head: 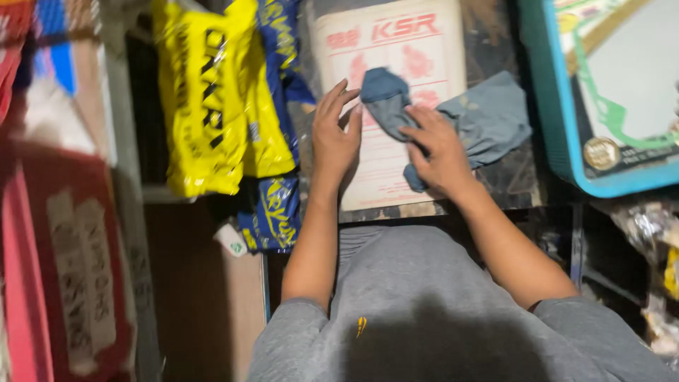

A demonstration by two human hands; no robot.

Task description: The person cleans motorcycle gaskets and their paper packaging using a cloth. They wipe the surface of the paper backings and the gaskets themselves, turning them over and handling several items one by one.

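On the pale board (pixel 396 170), the left hand (pixel 334 138) lies flat, its grip open and empty, while the right hand (pixel 438 152) presses the cloth (pixel 488 117), fingers spread, gripping nothing.

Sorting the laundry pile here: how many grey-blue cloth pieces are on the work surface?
2. One small cloth piece lies between the left hand and right hand. A larger cloth piece lies beyond the right hand. They may join under that hand; others could be hidden.

My left hand (pixel 335 134) lies flat, fingers extended and together. My right hand (pixel 437 150) rests palm down, fingers curled. Both forearms are bare and reach forward.
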